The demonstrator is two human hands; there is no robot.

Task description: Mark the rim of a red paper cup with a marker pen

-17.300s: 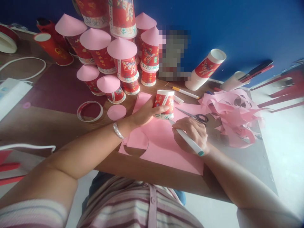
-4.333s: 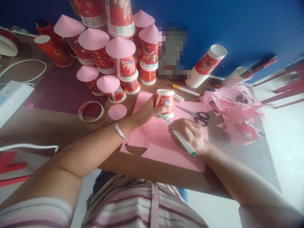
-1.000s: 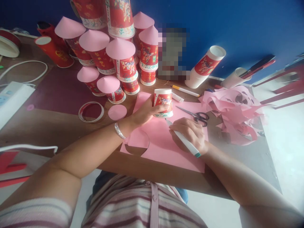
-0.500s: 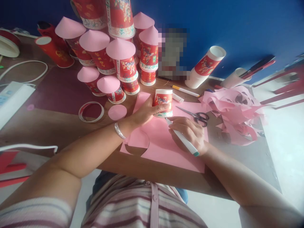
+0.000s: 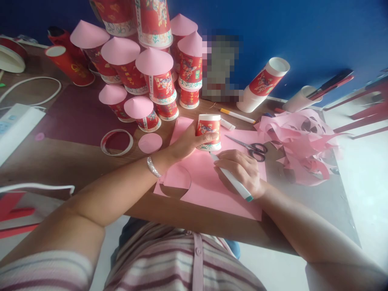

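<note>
In the head view my left hand (image 5: 185, 143) is closed round a red and white paper cup (image 5: 209, 124), its thumb across the front. Green marks run along the cup's white lower band. A white marker pen (image 5: 235, 182) with a green end is pinched in my right hand (image 5: 241, 169). Its tip lies just below the cup's bottom edge; whether it touches the cup I cannot tell. Beneath both hands lies a pink paper sheet (image 5: 206, 186) with a round piece cut out at its left. Black-handled scissors (image 5: 256, 150) rest on the sheet, right of the cup.
Stacked red cups with pink cone tops (image 5: 154, 62) stand at the back left. Pink paper scraps (image 5: 297, 137) heap up at the right. A yellow-capped marker (image 5: 238, 115), a leaning cup stack (image 5: 263, 85), a pen holder (image 5: 298, 100), a cup ring (image 5: 117, 142) and a pink disc (image 5: 150, 143) lie around.
The pen tip has shifted slightly left and down from the cup's edge. My left hand and the cup have barely moved.
</note>
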